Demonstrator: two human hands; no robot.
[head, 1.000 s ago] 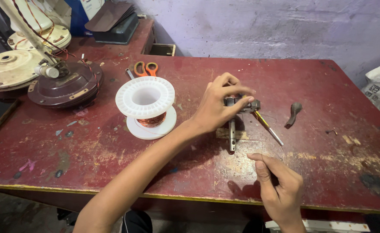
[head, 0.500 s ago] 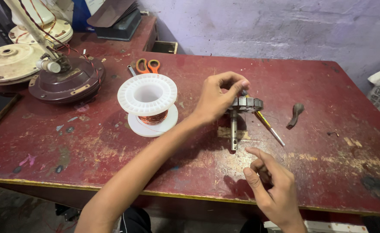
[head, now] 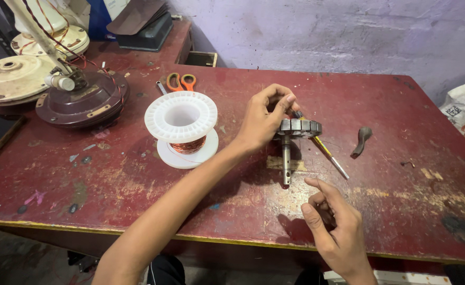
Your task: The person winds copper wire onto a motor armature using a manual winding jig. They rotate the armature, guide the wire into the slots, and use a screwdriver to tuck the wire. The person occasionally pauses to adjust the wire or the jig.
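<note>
The grey slotted motor core is pinched at its rim by the left hand, its shaft pointing down towards the right hand, which is held loosely curled and empty. A white wire spool sits just left of the grip. Everything is carried by a worn red table against a lilac wall.
</note>
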